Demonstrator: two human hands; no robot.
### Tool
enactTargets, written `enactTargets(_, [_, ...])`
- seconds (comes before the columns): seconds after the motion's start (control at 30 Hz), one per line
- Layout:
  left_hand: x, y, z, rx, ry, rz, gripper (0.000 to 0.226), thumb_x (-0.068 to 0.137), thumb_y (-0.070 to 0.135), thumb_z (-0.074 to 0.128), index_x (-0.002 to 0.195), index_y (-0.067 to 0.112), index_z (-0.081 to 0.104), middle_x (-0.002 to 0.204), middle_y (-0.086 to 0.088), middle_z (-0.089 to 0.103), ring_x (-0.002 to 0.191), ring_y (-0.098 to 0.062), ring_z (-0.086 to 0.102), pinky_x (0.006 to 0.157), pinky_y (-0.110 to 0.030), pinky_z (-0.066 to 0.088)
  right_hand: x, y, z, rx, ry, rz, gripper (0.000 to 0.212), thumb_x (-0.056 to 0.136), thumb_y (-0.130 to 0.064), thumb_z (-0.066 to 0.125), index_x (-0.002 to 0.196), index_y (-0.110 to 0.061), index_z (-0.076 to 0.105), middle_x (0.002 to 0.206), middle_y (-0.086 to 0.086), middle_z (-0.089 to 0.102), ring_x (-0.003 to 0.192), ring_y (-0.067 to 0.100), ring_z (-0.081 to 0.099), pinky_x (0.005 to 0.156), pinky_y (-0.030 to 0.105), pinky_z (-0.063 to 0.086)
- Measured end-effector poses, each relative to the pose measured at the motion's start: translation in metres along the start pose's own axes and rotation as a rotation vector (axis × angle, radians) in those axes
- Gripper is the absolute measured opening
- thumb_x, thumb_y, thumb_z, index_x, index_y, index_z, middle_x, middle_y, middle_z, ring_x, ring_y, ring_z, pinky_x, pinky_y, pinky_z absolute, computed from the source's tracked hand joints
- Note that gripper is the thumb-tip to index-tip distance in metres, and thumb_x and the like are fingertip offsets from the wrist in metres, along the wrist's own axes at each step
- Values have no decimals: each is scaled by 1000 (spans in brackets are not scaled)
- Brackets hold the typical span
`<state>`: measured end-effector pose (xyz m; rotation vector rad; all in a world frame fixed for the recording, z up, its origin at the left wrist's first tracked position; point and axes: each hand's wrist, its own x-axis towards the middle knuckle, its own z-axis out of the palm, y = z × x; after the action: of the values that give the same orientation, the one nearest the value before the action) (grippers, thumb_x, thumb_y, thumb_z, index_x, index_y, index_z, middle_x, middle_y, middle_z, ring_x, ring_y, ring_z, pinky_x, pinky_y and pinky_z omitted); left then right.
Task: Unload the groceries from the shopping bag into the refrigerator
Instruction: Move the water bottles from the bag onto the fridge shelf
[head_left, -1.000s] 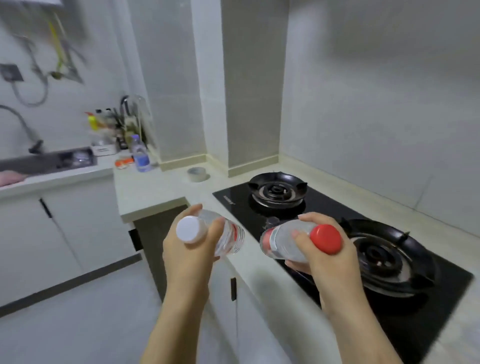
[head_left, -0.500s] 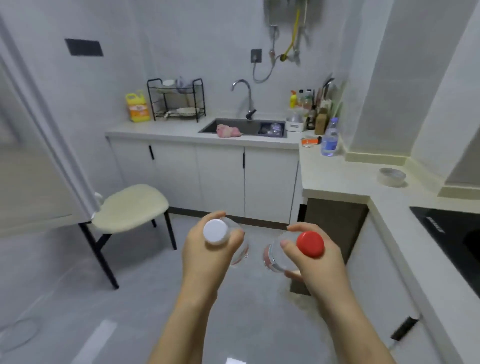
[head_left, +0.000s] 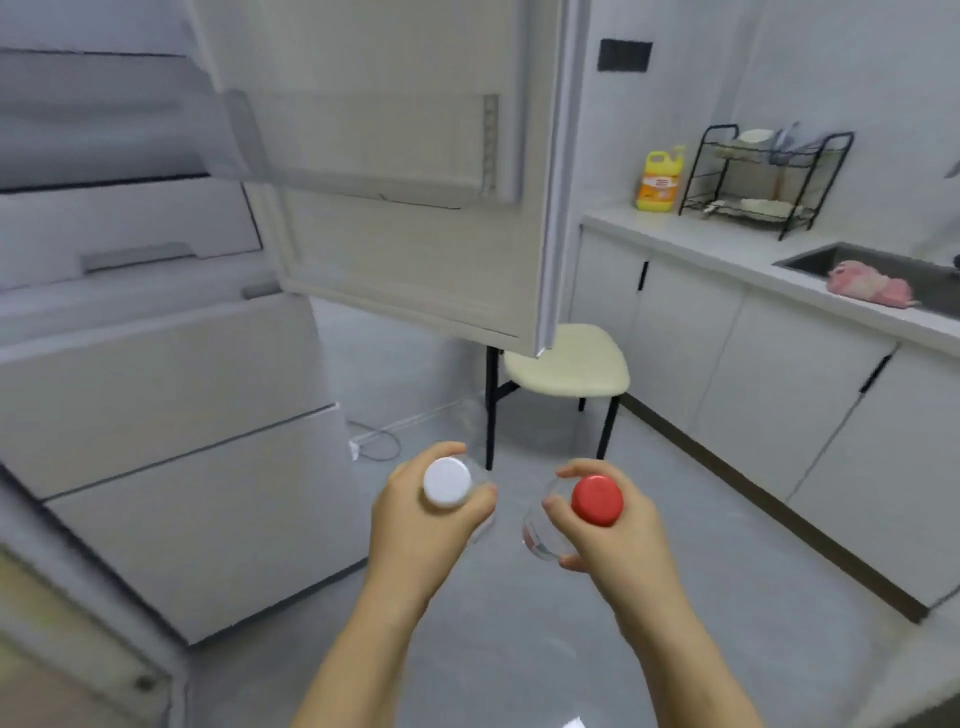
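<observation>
My left hand (head_left: 421, 525) grips a clear bottle with a white cap (head_left: 447, 481), held out over the floor. My right hand (head_left: 618, 540) grips a second clear bottle with a red cap (head_left: 596, 500); part of its clear body shows left of my fingers. The white refrigerator (head_left: 171, 415) fills the left of the view, its lower drawers shut. Its upper door (head_left: 415, 208) stands swung open above and beyond my hands, with a door shelf on its inner side. The shopping bag is not in view.
A cream-seated stool (head_left: 569, 364) on black legs stands just beyond my hands, under the door's edge. White cabinets and a counter (head_left: 727, 244) run along the right, with a yellow detergent jug (head_left: 658, 179), a black dish rack (head_left: 763, 176) and a sink holding a pink cloth (head_left: 867, 285).
The view has swung left from the stove, past the sink counter, to the refrigerator. Both hands still hold their bottles in front of me, now with the caps pointing up at the camera.
</observation>
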<state>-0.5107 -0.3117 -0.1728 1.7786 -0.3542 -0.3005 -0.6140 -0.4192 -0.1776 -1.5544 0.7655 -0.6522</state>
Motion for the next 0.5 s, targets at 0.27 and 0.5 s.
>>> enactTargets(0.27, [38,-18,-122,-14,338,23,31,58,28,74,84,41,63,94,4,67,86,-14,62,76,-31,54,21,-31,130,34,-362,-155,24,76,-4,69,80,-27,63,62,-16,58,55,-1,55,56,28,55])
enactTargets(0.5, [95,-19,-243,4,529,143,37,71,16,77,102,32,63,105,6,64,92,-8,59,71,-14,44,37,-75,272,126,-510,-281,23,76,-1,69,84,-21,64,63,-22,59,56,-1,56,71,50,56])
